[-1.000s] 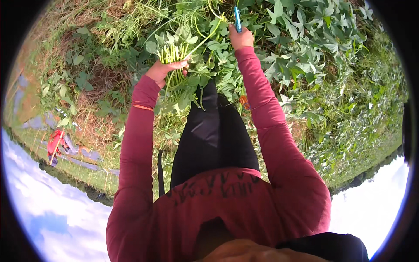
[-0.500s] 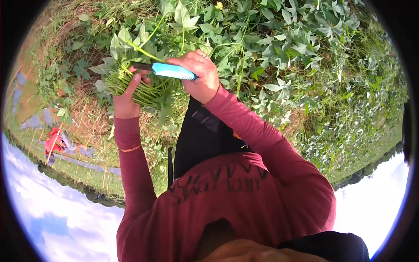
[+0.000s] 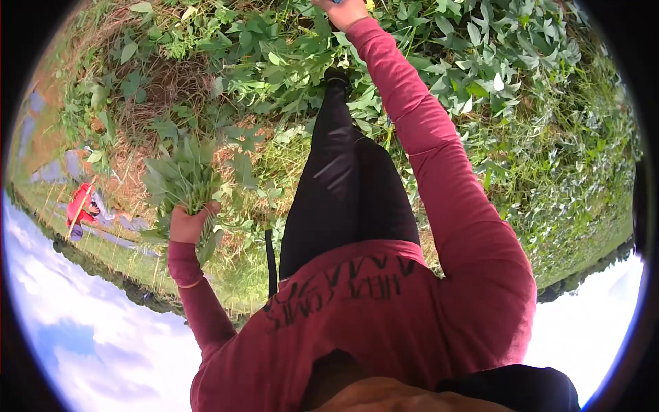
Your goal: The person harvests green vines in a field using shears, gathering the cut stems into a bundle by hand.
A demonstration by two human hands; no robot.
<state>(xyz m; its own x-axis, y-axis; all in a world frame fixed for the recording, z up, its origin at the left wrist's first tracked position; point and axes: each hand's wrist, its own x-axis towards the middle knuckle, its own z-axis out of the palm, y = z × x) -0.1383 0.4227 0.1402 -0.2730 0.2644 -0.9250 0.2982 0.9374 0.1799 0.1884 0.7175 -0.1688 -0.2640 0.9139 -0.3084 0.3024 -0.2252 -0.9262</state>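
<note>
- The leafy bunch (image 3: pixel 180 173) is held left of the black trousers (image 3: pixel 322 206), its stems pinched by the closed fingers of the left hand (image 3: pixel 189 224).
- The blue knife (image 3: pixel 337 1) is gripped by the right hand (image 3: pixel 347 12), both cut off by the upper edge.
- Dark lettering (image 3: pixel 307 300) is printed across the red shirt (image 3: pixel 391 343).

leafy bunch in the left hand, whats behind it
Around the edges of the leafy bunch in the left hand, dry grass and green leaves show. Whatever lies directly behind the bunch is covered and cannot be seen.
</note>
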